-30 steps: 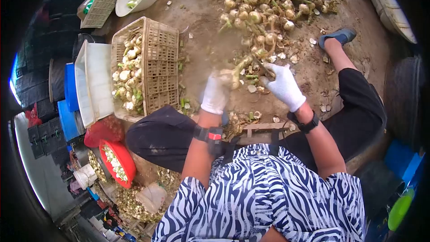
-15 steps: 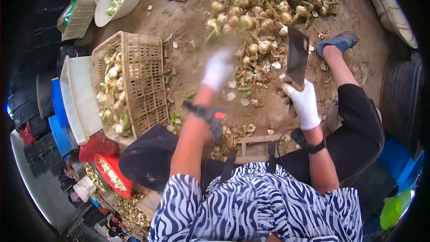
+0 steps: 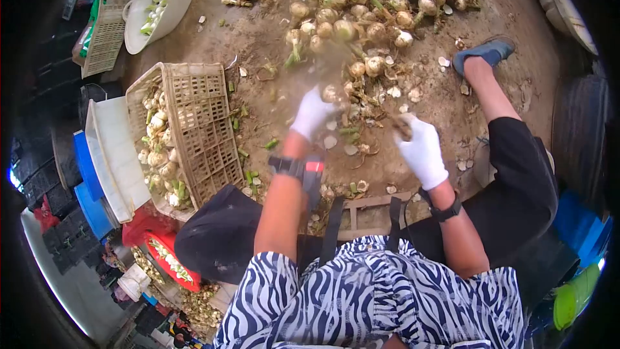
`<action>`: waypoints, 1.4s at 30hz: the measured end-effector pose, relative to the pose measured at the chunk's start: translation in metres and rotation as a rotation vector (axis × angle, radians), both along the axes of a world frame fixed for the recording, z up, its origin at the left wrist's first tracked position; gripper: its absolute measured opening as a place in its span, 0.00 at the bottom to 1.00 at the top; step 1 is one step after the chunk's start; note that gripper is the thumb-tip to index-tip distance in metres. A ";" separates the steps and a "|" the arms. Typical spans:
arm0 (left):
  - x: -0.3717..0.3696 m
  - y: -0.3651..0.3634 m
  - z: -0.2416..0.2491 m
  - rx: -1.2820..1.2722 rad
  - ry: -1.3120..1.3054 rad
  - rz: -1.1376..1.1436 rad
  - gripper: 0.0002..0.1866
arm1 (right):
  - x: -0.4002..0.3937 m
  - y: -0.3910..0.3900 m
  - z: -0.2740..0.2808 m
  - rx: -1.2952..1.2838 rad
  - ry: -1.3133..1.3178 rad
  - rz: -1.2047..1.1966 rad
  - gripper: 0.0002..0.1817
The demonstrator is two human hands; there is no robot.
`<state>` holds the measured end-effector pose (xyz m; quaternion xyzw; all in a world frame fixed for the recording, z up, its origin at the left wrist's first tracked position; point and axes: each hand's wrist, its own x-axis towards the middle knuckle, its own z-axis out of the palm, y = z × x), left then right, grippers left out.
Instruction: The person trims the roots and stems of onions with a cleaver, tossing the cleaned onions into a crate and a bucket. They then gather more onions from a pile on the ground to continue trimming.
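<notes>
My left hand, in a white glove, is closed round an onion-like bulb at its fingertips, with a blurred patch just above. To the right, my gloved right hand grips the brown handle of a knife; its wide blade is hardly visible at this angle. A heap of bulbs with stems lies on the dirty floor beyond both hands. Loose skins and cut green stems are scattered between and around them.
A slatted crate of bulbs stands tilted at left. Behind it are a white tub with trimmed bulbs and another crate. A white bin and a red basin are further left. My shoe is at right.
My left hand has moved slightly down and now has a bulb at its fingertips. My right hand has shifted left, and the knife has turned so its broad blade no longer shows.
</notes>
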<state>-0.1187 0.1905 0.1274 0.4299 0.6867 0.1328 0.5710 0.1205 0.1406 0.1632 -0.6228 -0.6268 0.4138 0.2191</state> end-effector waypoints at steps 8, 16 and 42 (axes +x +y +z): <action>0.021 -0.070 0.070 0.751 0.132 -0.186 0.25 | -0.019 -0.026 0.058 0.291 -0.155 0.492 0.18; 0.017 -0.102 0.080 0.793 0.122 -0.114 0.23 | -0.020 -0.045 0.025 0.603 -0.102 0.382 0.12; 0.004 -0.115 0.090 0.526 -0.684 0.491 0.18 | -0.007 -0.020 0.016 0.249 0.068 0.080 0.12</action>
